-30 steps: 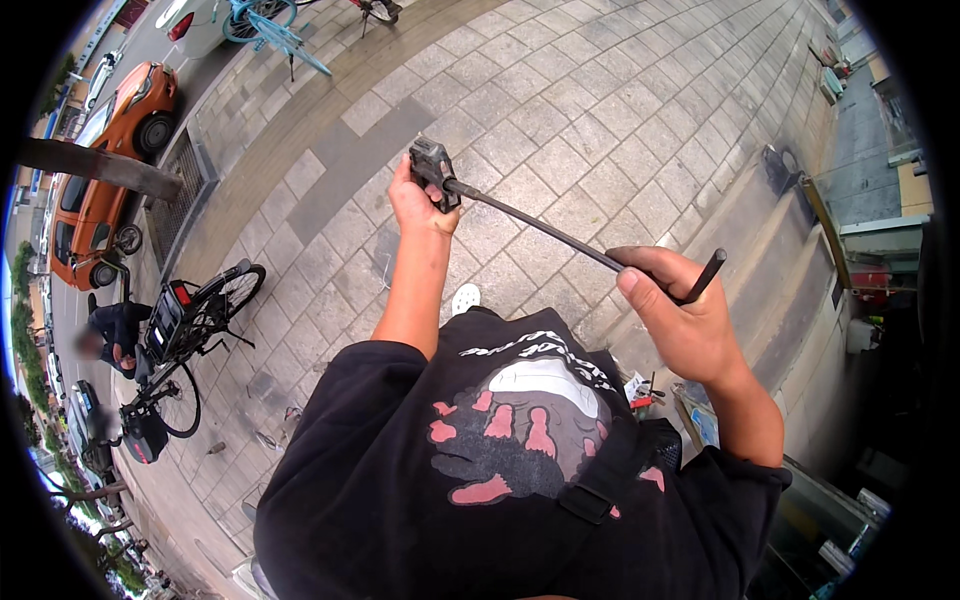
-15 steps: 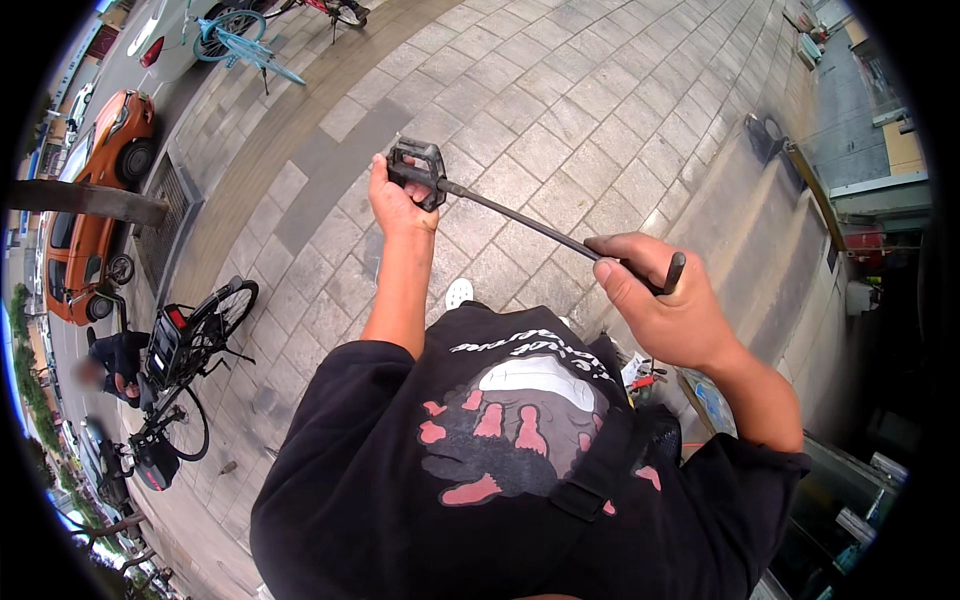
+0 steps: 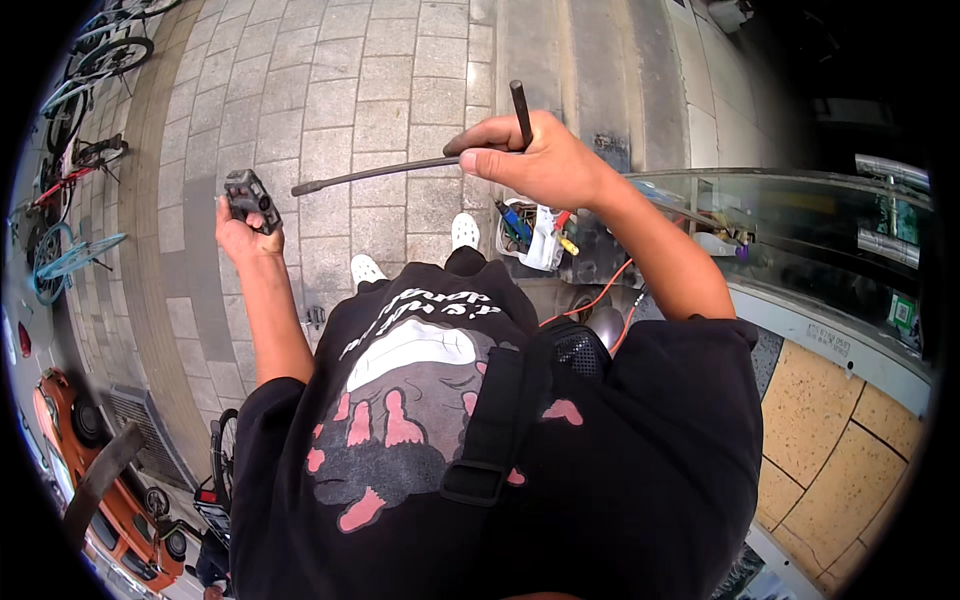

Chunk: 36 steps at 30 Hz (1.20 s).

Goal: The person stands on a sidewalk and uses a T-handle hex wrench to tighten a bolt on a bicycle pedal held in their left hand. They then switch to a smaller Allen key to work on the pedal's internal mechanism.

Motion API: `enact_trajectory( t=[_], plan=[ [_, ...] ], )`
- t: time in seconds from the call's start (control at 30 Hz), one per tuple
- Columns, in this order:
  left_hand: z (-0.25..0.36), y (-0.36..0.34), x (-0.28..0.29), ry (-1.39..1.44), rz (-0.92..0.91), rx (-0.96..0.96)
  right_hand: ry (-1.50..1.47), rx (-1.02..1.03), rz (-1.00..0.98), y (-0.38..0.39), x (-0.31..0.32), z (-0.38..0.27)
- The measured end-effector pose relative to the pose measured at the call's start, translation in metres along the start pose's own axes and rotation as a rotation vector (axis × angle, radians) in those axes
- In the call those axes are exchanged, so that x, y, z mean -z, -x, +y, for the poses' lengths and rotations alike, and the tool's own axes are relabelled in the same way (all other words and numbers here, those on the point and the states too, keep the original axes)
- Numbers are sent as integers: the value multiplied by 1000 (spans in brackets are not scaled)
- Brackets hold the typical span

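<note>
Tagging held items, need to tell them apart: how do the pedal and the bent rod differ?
Shape: the pedal is short and blocky; the bent rod is long and thin.
Hold: the left hand holds the pedal; the right hand grips the bent rod.
Shared: both are dark.

Black shirt (image 3: 620, 480): white lettering (image 3: 415, 325) across chest, set in two slanted lines above printed figure (image 3: 395, 415); letters bent by folds, line ends lost in creases, full wording not legible with certainty. Pale sill (image 3: 775, 308) at right: short run of small dark characters (image 3: 829, 336), printed along face; too small to read reliably. Glass case (image 3: 830, 265) at far right: green card (image 3: 903, 313) bearing pale square with dark code-like pattern; content unreadable at this size.
</note>
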<state>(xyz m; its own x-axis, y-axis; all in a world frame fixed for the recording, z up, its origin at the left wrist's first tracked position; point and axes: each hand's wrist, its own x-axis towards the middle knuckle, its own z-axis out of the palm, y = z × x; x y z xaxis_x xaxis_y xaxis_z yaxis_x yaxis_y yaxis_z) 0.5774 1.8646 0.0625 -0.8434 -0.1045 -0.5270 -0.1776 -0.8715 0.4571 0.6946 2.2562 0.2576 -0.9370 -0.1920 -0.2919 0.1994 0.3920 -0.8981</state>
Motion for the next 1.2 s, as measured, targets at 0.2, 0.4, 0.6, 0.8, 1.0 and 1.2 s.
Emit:
enact_trajectory(
  t=[0.2, 0.4, 0.6, 0.8, 1.0, 1.2],
  plan=[
    [-27, -10, 27, -113, 76, 204, 305, -523, 258, 112, 54, 151],
    [-66, 18, 48, -210, 160, 285, 483, -849, 548, 186, 62, 303],
    [-99, 43, 30, -339, 243, 281, 192, -1014, 615, 203, 72, 418],
    [-115, 52, 14, -379, 189, 302, 202, -1039, 708, 198, 61, 482],
    [-131, 62, -6, -431, 92, 324, 36, -981, 698, 212, 62, 496],
    [-133, 74, -12, -393, 166, 312, -51, -987, 685, 201, 61, 483]
  ],
)
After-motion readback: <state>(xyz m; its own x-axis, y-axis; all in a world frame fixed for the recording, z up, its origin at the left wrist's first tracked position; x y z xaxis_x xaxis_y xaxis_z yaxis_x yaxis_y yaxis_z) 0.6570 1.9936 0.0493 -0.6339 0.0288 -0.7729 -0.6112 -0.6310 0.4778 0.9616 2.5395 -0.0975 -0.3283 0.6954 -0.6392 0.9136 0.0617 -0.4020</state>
